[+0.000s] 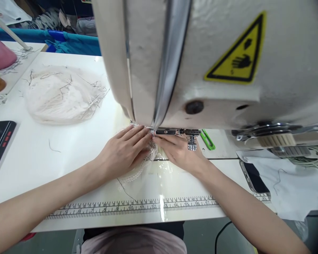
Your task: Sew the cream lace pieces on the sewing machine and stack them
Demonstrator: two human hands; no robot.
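Note:
A piece of white lace trim (137, 173) lies under the needle area of a sewing machine (145, 70). My left hand (123, 150) rests flat on the lace, fingers stretched toward the presser foot. From the other side, my right hand (184, 151) reaches in with its fingers extended and the fingertips at the lace's right edge. Metal parts beside the presser foot (165, 132) cover some of that hand. The lace under my left palm is hidden.
A bundled sheer white fabric (65, 95) with loose threads lies at left. Green thread snips (208, 140) and a phone (254, 178) are at right. A printed ruler (145, 207) runs along the front edge. A black panel (0, 144) sits far left, below a pink thread cone (0, 53).

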